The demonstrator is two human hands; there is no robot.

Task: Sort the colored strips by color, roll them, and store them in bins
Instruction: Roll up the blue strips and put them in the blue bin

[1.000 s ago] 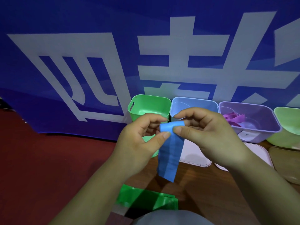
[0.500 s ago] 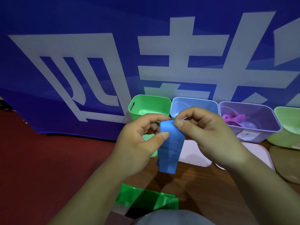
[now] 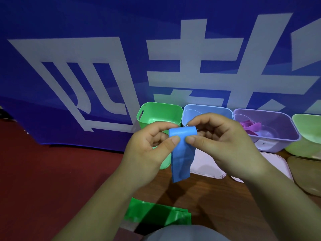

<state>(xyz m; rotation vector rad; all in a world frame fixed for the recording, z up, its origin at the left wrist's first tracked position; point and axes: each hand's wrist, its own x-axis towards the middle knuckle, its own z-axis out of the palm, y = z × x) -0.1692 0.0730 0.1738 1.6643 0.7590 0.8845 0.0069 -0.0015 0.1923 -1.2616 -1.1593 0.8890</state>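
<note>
Rolling blue strip (image 3: 181, 153) in mid-air, just in front of blue bin (image 3: 206, 108), on the near side of its front rim. Pinching the rolled top end with left hand (image 3: 149, 150) and right hand (image 3: 224, 143): thumbs on the near face, curled index fingers over the top. Both closed on the strip, nothing else held.

Against a second ago: wound up further. Then only a folded-over top edge; now a fuller turn, a fat tube at the top. Shorter hanging tail, free end higher above table (image 3: 208, 197). Thumbs closer together, almost meeting mid-strip. Same spot before blue bin otherwise. Reads as rolling step under way, not finished. Likely more turns needed, then a drop into blue bin, going by matching colour.

Orientation: roll axis side to side, roughly parallel to blue bin's front rim. Long axis of the unrolled part near vertical, leaning slightly, free end pointing down at table, a bit creased.

Left of blue bin: green bin (image 3: 161, 113). Right of it: purple bin (image 3: 271, 129), with purple strips (image 3: 250, 125) inside. Well in front of blue bin, toward the person: green strips (image 3: 156, 214) lying flat, not yet rolled. Cannot tell whether blue bin holds any strip yet.
</note>
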